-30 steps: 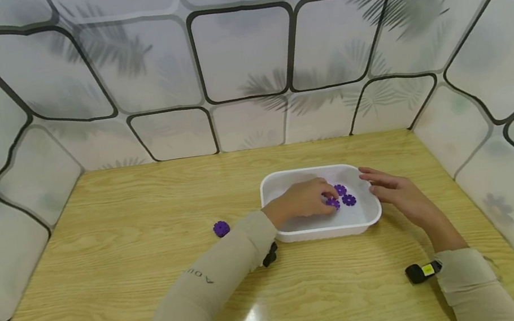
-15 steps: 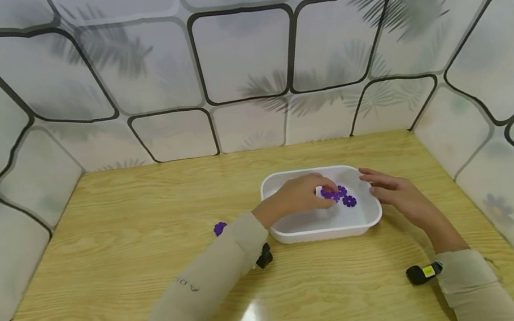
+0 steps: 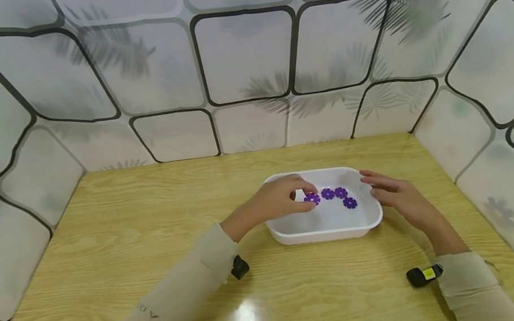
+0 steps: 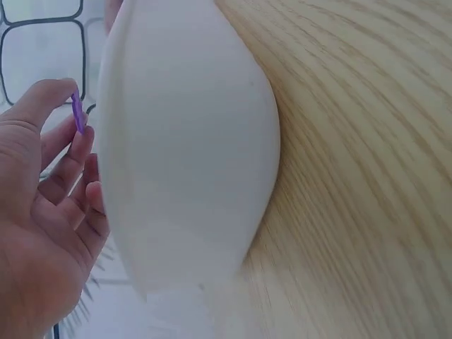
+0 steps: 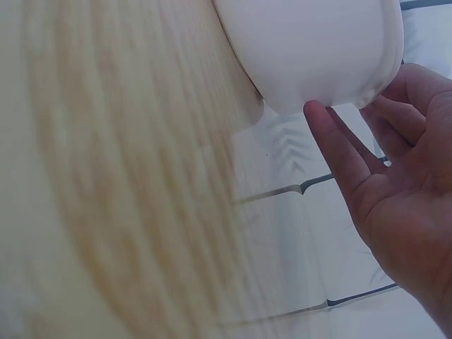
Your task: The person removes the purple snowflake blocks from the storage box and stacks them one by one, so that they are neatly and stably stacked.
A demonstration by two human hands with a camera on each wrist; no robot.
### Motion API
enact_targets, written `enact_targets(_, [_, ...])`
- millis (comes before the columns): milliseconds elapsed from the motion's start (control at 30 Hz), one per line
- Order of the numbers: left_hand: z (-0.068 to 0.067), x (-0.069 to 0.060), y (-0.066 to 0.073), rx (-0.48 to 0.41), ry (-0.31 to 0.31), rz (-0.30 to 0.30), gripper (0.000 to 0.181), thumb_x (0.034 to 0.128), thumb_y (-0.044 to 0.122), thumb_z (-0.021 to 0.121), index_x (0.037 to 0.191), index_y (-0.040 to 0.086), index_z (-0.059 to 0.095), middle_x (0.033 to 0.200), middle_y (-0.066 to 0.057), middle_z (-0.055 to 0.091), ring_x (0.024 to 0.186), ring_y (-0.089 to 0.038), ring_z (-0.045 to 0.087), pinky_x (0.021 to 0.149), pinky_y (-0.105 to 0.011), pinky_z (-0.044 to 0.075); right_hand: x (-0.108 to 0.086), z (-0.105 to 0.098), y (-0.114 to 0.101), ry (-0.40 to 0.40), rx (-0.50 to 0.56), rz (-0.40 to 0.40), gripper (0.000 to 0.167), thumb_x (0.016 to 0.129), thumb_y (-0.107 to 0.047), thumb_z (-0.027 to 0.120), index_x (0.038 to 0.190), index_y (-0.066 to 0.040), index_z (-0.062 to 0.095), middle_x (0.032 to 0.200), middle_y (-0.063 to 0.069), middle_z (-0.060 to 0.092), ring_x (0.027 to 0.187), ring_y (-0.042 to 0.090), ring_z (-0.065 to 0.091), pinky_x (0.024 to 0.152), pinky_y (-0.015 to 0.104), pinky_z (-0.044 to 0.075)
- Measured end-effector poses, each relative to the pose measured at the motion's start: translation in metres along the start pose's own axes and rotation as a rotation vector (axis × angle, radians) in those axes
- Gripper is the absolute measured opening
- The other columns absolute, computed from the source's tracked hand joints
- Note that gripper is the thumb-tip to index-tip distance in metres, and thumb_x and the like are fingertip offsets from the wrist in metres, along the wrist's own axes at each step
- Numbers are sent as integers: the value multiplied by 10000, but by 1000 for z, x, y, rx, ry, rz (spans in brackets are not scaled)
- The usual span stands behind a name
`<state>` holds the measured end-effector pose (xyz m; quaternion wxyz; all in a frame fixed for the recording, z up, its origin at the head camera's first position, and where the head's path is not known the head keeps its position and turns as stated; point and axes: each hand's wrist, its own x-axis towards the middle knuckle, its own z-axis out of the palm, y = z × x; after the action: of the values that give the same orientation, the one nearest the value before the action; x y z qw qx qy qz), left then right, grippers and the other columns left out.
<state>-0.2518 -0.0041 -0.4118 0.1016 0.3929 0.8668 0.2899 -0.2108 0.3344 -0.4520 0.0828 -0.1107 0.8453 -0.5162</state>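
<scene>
A white plastic tray (image 3: pixel 324 233) stands on the wooden table. My left hand (image 3: pixel 276 198) is over its left part and pinches a purple flower-shaped disc (image 3: pixel 312 199) between thumb and fingertips. In the left wrist view that disc (image 4: pixel 78 111) appears edge-on, near the rim of the tray (image 4: pixel 191 141). Three more purple discs (image 3: pixel 328 194) lie together in the right half of the tray. At the tray's right end, my right hand (image 3: pixel 406 200) rests its extended fingers against the rim; the right wrist view shows this hand (image 5: pixel 406 169) touching the tray's outer wall (image 5: pixel 318 49).
The wooden table (image 3: pixel 156 201) extends around the tray, bounded by a patterned wall covering (image 3: pixel 245 53) behind and at both sides. Black wrist devices, one a camera (image 3: pixel 240 267) at the left cuff, sit on both wrists.
My left hand has moved left and slightly up within the tray, drawing the pinched disc away from the other three. The loose purple disc on the table is now hidden behind my left arm.
</scene>
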Motion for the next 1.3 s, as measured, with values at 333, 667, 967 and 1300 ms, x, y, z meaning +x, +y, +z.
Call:
enact_targets(333, [-24,-52,-19,-37,83,-79,367,951,444,665,1285,292,675,1156,131,620,841,-93,560,645,-286,475,-1,-2,2,11,-31,-2,473,1051,-316,545,1479,-116,519,1648,-40,315,1507,263,302,952,132,474])
enact_targets(667, [-44,-100,-41,33,151,-206,328,931,401,714,1236,281,696,1149,88,646,844,-121,566,647,-303,474,-2,-1,0,4,2,8,483,1049,-315,549,1479,-98,515,1654,-6,302,1512,289,278,943,123,471])
enact_targets(967, [-52,-141,-71,95,116,-323,308,936,342,715,1225,236,710,1116,38,656,799,-132,546,634,-302,452,-1,-1,1,1,13,4,493,1052,-310,543,1489,-85,498,1658,15,291,1513,329,264,945,131,476])
enact_targets(1300, [-43,-156,-85,138,56,-344,292,927,336,722,1194,218,725,1105,27,653,781,-97,557,654,-284,465,0,0,1,5,7,12,486,1051,-313,546,1479,-87,511,1655,2,299,1513,309,270,942,130,476])
